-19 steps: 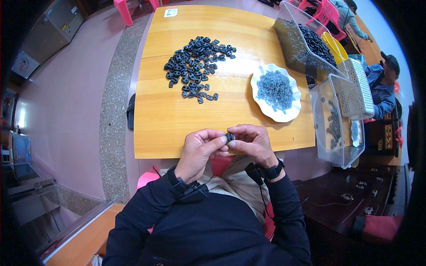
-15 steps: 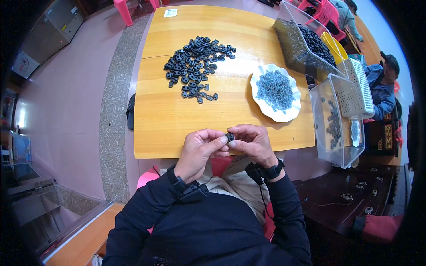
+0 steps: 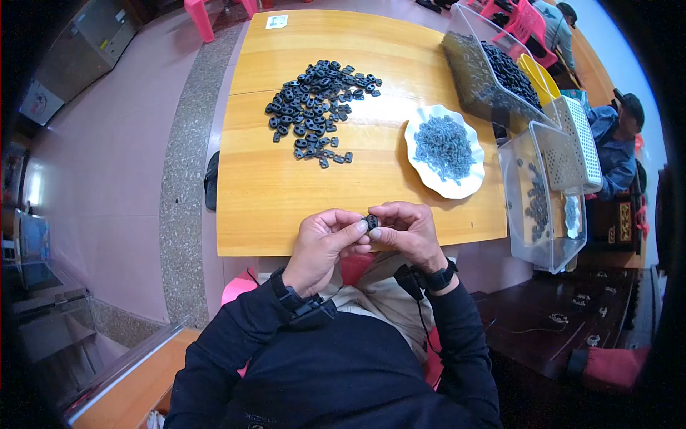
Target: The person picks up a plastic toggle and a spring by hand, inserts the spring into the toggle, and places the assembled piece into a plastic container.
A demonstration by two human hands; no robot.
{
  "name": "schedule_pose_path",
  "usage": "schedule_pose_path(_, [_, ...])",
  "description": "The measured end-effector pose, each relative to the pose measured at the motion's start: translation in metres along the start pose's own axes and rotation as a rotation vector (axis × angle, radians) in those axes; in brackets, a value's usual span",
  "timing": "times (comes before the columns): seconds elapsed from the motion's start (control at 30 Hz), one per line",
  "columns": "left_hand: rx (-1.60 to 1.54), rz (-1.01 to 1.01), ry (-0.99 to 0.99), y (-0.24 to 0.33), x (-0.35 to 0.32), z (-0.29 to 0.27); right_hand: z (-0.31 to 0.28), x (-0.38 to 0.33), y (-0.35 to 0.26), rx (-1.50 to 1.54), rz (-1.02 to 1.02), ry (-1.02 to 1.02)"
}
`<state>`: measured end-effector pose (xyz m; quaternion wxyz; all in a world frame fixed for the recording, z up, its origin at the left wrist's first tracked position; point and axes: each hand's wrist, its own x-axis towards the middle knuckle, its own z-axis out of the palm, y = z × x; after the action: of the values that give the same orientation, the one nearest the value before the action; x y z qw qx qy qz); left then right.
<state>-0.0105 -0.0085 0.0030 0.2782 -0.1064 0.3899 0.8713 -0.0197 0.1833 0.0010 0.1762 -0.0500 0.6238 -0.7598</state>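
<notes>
Over the near edge of the wooden table, my left hand and my right hand meet at a small black two-hole cord lock. Thumbs and forefingers of both pinch it, covering part of it. On the table's left half lies a loose pile of black cord lock parts, several of them strayed toward me. A white scalloped plate stands right of the pile, nearer my right hand. It bears a heap of tiny grey-blue pieces, too small to make out fully.
Along the right edge stand a clear bin of black parts, a clear bin with few parts, a white perforated basket and a yellow container. A person in a cap sits beyond. A white card lies far left.
Both hands stay at the same spot, still pinching the cord lock, with only a slight shift of the fingers. The pile and plate look unchanged.
</notes>
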Motion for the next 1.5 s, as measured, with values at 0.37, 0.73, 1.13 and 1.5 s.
schedule_pose_path(0.37, [-0.033,0.01,0.014,-0.003,-0.002,0.001,-0.001,0.002,0.0,-0.023,-0.073,-0.02])
schedule_pose_path(0.73, [-0.143,-0.044,-0.058,-0.004,-0.005,0.001,-0.005,-0.003,0.0,0.064,-0.05,-0.053])
schedule_pose_path(1.13, [-0.043,-0.071,-0.138,0.0,0.0,0.002,0.007,-0.008,-0.02,0.059,-0.012,-0.033])
schedule_pose_path(1.5, [-0.033,-0.056,-0.136,0.006,-0.005,0.014,0.004,-0.007,-0.016,-0.075,-0.094,-0.032])
